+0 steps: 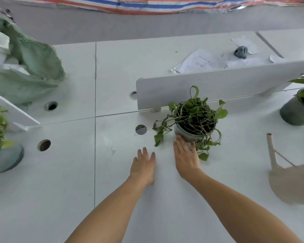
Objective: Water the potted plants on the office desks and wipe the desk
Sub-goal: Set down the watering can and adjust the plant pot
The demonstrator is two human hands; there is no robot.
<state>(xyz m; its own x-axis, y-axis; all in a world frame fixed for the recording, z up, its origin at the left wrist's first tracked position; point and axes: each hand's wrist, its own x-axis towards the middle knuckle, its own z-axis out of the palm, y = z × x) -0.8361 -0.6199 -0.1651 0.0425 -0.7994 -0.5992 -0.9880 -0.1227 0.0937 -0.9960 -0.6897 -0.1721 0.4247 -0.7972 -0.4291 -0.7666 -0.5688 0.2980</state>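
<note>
Right hand [186,158]: fingers [179,143] straight and together, tips touching near wall of pot [188,136]. Left hand [143,165] just beside, fingers straight, slightly spread, palm down; resting or hovering, cannot tell. Pot upright close before divider [209,88], vines [158,139] spilling onto desk [60,190]. Cable hole [141,129] just left of vines. Can [291,183] well to right, cut by frame edge. Rag [241,52] beyond divider. Broad bare desk left of hands, toward near edge.
</note>
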